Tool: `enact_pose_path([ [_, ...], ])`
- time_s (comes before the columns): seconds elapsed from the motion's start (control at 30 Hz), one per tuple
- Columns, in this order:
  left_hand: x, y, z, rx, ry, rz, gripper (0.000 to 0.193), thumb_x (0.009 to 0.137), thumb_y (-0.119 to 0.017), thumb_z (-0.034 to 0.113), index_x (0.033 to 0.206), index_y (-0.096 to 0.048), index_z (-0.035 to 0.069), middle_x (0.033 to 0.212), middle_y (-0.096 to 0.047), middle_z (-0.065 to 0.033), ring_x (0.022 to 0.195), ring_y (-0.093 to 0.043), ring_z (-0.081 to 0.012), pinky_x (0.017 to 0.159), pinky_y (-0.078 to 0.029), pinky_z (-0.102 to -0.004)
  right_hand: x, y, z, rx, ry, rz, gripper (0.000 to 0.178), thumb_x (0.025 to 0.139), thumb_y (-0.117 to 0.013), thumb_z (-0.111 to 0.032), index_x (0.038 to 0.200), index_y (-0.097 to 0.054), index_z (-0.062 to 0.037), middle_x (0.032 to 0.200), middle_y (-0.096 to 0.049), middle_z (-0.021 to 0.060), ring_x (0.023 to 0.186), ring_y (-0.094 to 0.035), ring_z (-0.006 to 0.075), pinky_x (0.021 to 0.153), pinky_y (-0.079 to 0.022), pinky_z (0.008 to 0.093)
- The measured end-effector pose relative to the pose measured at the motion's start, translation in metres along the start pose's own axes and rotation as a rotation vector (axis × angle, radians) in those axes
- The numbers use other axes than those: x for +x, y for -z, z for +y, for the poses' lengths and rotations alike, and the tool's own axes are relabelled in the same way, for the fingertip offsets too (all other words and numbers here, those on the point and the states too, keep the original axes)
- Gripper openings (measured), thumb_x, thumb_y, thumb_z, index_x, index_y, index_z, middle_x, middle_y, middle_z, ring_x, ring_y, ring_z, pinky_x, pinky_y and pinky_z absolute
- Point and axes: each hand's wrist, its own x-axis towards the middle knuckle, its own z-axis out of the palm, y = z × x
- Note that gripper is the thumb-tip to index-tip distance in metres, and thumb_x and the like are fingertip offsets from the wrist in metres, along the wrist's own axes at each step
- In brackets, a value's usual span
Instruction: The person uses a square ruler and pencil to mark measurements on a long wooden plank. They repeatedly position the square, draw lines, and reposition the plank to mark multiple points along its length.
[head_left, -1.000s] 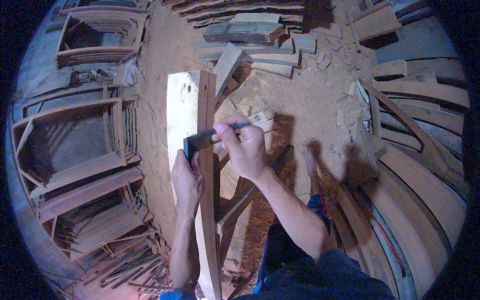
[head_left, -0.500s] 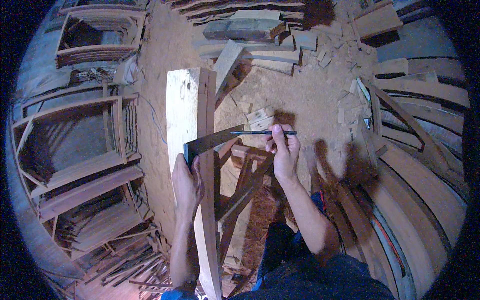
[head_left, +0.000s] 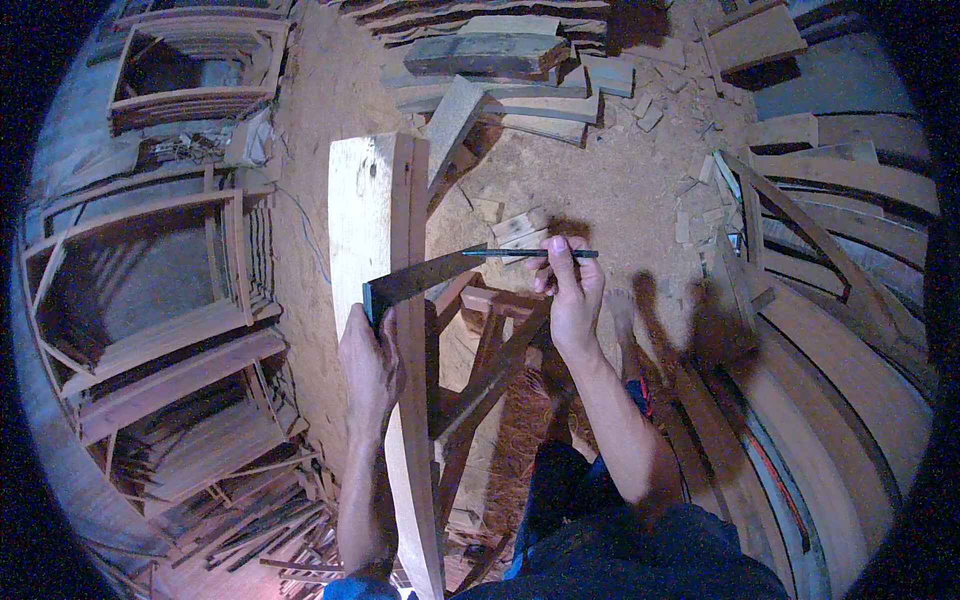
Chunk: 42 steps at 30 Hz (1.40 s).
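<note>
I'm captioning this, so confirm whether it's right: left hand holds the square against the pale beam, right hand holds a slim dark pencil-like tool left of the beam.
Not quite: in the head view, the right hand holds the slim dark pencil-like tool right of the pale beam, not left.

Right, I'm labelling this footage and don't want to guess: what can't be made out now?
All in the head view:
- Near end of the long pale wooden beam: cut off by the lower edge.
- Handle's lower end on the dark L-shaped square: hidden by the left hand.
- Whether the thin black pencil-like rod touches the square's blade: too small.
</note>
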Motion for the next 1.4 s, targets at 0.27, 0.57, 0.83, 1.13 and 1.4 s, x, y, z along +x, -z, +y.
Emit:
enact_pose_path([
  [0.27, -0.001, 0.003, 0.006, 0.014, -0.014, -0.003, 0.026, 0.101, -0.057, 0.02, 0.093, -0.05, -0.003, 0.08, -0.057, -0.0296, 0.077, -0.057, -0.0498, 0.067, -0.044, -0.0521, 0.003, 0.001, 0.005, 0.005, 0.005, 0.02, 0.029, 0.104, -0.057, -0.036, 0.095, -0.061, -0.0087, 0.076, -0.066, 0.0012, 0.058, -0.052, 0.0037, 0.053, -0.037, 0.02],
  [0.57, -0.001, 0.002, 0.004, 0.017, -0.022, 0.017, 0.026, 0.101, -0.058, 0.019, 0.092, -0.05, -0.004, 0.08, -0.058, -0.0301, 0.075, -0.058, -0.0501, 0.065, -0.045, -0.0518, -0.001, -0.007, 0.009, 0.066, -0.012, -0.027, 0.027, 0.105, -0.057, -0.034, 0.095, -0.061, -0.0093, 0.076, -0.065, 0.0, 0.058, -0.051, 0.0032, 0.053, -0.037, 0.0199],
  [0.83, -0.001, 0.004, 0.006, 0.039, -0.011, 0.003, 0.025, 0.101, -0.057, 0.02, 0.094, -0.053, -0.003, 0.08, -0.06, -0.0283, 0.075, -0.06, -0.046, 0.065, -0.047, -0.0495, -0.006, -0.022, 0.003, 0.078, -0.049, -0.05, 0.027, 0.105, -0.056, -0.034, 0.094, -0.062, -0.01, 0.077, -0.065, -0.001, 0.059, -0.051, 0.0029, 0.053, -0.037, 0.0193],
  [1.13, 0.0, 0.004, 0.008, 0.016, 0.005, -0.005, 0.025, 0.101, -0.059, 0.019, 0.094, -0.052, -0.004, 0.081, -0.06, -0.0297, 0.077, -0.061, -0.0494, 0.066, -0.046, -0.0517, -0.006, -0.032, 0.012, 0.203, -0.111, -0.102, 0.027, 0.102, -0.062, -0.032, 0.102, -0.06, -0.0052, 0.079, -0.068, 0.0063, 0.055, -0.05, 0.0045, 0.045, -0.038, 0.0184],
  [1.4, 0.0, 0.002, 0.01, 0.052, 0.034, -0.004, 0.025, 0.101, -0.058, 0.02, 0.095, -0.052, -0.004, 0.084, -0.061, -0.0298, 0.079, -0.061, -0.0499, 0.069, -0.047, -0.0517, -0.003, -0.07, 0.034, 0.144, -0.211, -0.283, 0.025, 0.104, -0.059, -0.034, 0.105, -0.06, -0.0087, 0.081, -0.07, 0.004, 0.061, -0.054, 0.0047, 0.055, -0.043, 0.0203],
])
